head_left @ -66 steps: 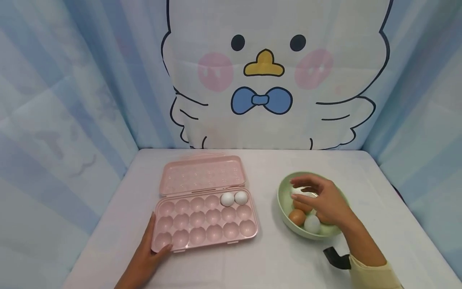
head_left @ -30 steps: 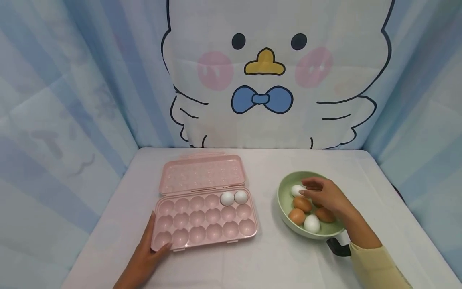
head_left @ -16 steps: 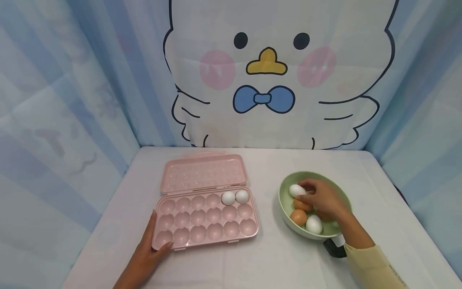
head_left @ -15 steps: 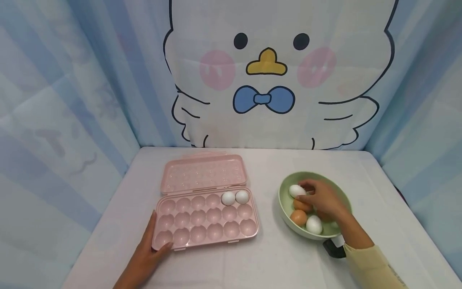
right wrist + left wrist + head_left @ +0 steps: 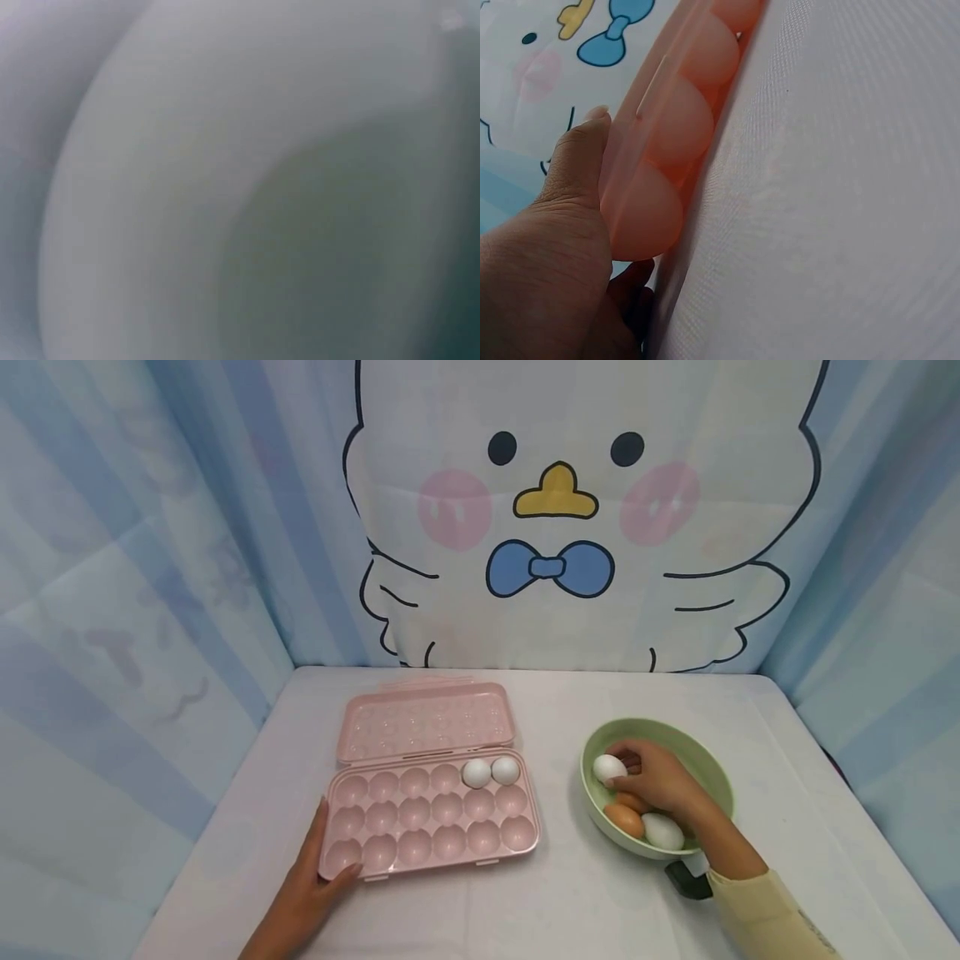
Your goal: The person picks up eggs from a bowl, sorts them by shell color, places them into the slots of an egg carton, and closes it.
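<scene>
A pink egg carton (image 5: 431, 814) lies with its lid folded back, two white eggs (image 5: 491, 772) in the far row's right cups. My left hand (image 5: 303, 877) grips its near left corner; in the left wrist view the thumb (image 5: 577, 161) lies along the carton's edge. At the right, a light green bowl (image 5: 701, 768) holds white and brown eggs. Inside it my right hand (image 5: 663, 781) pinches a white egg (image 5: 610, 769) between thumb and fingers. A brown egg (image 5: 624, 820) and another white egg (image 5: 663, 832) lie nearer me. My hand partly covers another brown egg.
The carton's lid (image 5: 427, 722) lies flat behind the cups. White cloth covers the table (image 5: 555, 893), and patterned curtains (image 5: 555, 618) close off the back and sides. A black wrist camera piece (image 5: 687, 881) sits close to the bowl's near rim. The right wrist view is blurred.
My right hand came down from above the bowl's eggs and took hold of the white egg, which shifted slightly left and nearer. The eggs beside it shifted too. My left hand stayed on the carton.
</scene>
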Available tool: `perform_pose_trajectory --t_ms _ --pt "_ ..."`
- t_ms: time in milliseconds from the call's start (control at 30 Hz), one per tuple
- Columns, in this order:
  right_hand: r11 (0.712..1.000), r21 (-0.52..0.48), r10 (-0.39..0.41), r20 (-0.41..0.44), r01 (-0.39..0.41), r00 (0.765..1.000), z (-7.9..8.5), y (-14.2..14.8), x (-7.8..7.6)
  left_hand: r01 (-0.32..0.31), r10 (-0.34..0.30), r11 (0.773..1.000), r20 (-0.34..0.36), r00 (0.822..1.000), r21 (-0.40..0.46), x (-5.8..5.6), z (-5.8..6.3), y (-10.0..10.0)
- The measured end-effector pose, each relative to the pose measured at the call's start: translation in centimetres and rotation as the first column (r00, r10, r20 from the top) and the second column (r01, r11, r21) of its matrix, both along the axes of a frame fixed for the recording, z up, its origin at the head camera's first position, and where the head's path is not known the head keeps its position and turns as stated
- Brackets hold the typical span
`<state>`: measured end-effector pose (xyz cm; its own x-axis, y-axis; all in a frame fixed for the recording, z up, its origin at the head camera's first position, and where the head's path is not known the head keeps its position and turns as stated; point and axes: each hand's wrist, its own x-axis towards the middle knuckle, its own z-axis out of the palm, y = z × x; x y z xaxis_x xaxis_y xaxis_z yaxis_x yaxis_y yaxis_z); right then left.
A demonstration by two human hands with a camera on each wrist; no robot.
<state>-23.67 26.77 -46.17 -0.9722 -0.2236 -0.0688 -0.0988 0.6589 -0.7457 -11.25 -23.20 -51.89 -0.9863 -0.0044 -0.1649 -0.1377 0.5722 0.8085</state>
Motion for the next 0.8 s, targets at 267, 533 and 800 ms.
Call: perform_pose_trajectory --t_ms 267,533,800 --pt "0.997 -0.071 0.011 -0.051 -0.015 0.999 0.3 0.0 0.2 0.002 -0.002 1.000 -0.001 1.000 -0.008 0.1 0.1 0.1" --pt "0.990 -0.142 0.010 -0.089 -0.023 0.996 0.8 -0.7 0.7 0.004 -0.004 1.000 -0.019 1.000 0.006 0.2 -0.2 0.1" --pt "0.981 -0.195 -0.035 -0.130 0.009 0.991 1.4 -2.0 1.1 0.007 -0.007 1.000 -0.024 1.000 -0.005 0.1 -0.1 0.0"
